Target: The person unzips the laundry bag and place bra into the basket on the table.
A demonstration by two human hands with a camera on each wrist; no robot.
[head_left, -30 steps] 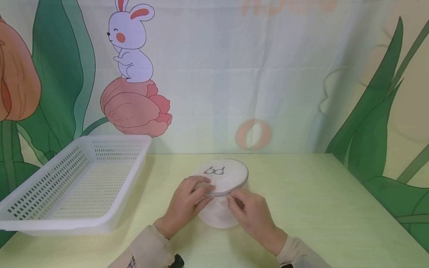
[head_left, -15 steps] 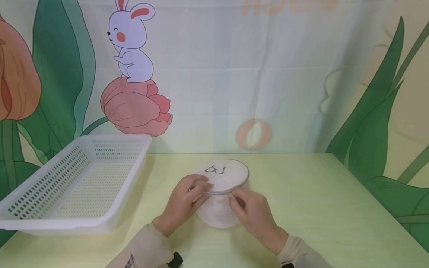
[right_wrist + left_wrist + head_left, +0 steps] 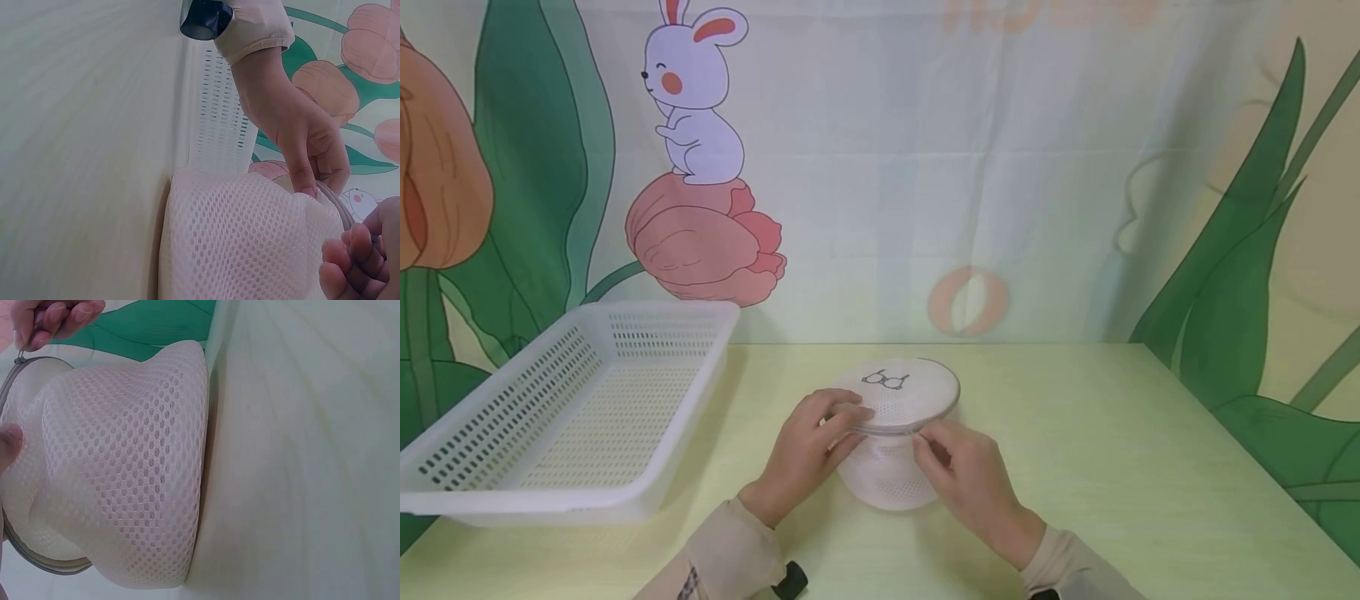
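Mesh laundry bag [image 3: 887, 483]: lid [image 3: 921, 392] edged rightward since the earlier frame; bag stands on the table [image 3: 1112, 458], between both hands.
Left hand [image 3: 808, 442]: crept left, gripping bag; I judge this frees zipper track [image 3: 887, 431].
Zipper pull [image 3: 20, 355]: pinched by right hand [image 3: 967, 475].

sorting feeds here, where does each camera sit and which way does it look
Head: worn on the head, faces forward and down at the mesh laundry bag; left hand, right hand and sleeves show.
Left wrist: on that wrist, faces the bag's mesh side; parts of both hands show.
Right wrist: on that wrist, faces across the bag; both hands and the left sleeve show.
Both wrist views share the bag's zipper.
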